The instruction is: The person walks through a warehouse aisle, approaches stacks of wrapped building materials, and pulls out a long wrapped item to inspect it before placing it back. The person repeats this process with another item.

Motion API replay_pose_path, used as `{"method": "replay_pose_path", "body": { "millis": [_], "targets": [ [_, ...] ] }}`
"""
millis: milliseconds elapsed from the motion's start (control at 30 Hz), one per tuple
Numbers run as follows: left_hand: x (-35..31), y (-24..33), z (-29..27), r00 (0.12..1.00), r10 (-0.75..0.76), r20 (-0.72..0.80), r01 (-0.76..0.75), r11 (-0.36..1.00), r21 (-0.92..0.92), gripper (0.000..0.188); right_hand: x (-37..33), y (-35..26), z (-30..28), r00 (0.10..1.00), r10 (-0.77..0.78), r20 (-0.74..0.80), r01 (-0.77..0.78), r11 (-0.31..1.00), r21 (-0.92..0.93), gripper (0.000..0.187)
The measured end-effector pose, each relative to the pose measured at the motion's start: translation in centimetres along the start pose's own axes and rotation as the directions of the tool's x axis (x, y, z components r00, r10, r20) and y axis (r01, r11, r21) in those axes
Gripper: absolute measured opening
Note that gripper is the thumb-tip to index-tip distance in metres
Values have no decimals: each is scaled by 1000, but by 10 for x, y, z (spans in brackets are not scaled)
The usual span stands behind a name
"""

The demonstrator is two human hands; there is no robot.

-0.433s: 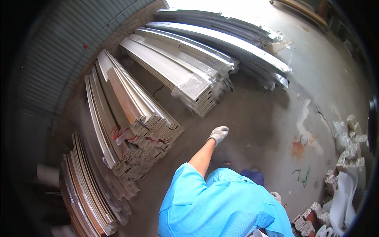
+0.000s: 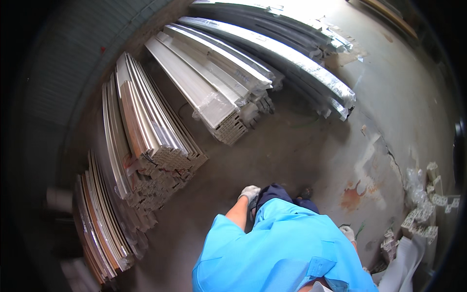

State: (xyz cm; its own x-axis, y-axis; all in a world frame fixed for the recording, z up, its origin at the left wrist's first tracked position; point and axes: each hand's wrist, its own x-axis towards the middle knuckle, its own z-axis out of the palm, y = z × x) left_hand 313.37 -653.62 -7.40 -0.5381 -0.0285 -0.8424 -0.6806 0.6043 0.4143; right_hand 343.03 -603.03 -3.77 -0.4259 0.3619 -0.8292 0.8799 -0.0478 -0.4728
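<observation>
My left hand (image 2: 250, 191), in a pale work glove, hangs beside my dark trouser leg (image 2: 273, 191). Its fingers look loosely curled, and nothing shows in them. On the other side of my blue shirt (image 2: 287, 243), my right hand (image 2: 347, 232) also wears a pale glove. Only part of that hand shows, and its fingers are too hidden to read. Nearest to my left hand is a tall stack of long white and brown hollow profiles (image 2: 146, 117), well apart from it.
Film-wrapped white profiles (image 2: 194, 78) lie beyond that stack, with silver-wrapped bundles (image 2: 272, 46) farther back. More brown and white strips (image 2: 99, 219) lie at the lower left. Profile offcuts (image 2: 421, 221) and white sheeting (image 2: 404, 263) sit at the right on the concrete floor (image 2: 292, 151).
My left hand has swung back from out front to beside my thigh. More of my right hand shows now. The view has shifted as my legs stepped, with the stacks sliding slightly left.
</observation>
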Motion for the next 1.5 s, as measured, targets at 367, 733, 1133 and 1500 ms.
{"method": "replay_pose_path", "body": {
  "millis": [367, 733, 1133, 1500],
  "targets": [
    [-2, 45, 19, 975, -219, -28, 189, 893, -408, 20, 180, -248, -66, 967, -253, 37, 255, 965, -61, 14],
    [127, 192, -115, 988, -110, -107, 42, 864, -502, 22, 230, -414, 24, 974, -64, 216, 114, 967, -228, 12],
    [167, 257, -177, 969, -207, -137, 55, 716, -696, 27, 295, -591, 80, 917, -185, 354, 299, 906, -299, 12],
    [177, 351, -112, 937, -331, -116, 143, 663, -735, 32, 439, -740, 30, 918, -213, 335, 355, 817, -455, 13]
  ]
}}
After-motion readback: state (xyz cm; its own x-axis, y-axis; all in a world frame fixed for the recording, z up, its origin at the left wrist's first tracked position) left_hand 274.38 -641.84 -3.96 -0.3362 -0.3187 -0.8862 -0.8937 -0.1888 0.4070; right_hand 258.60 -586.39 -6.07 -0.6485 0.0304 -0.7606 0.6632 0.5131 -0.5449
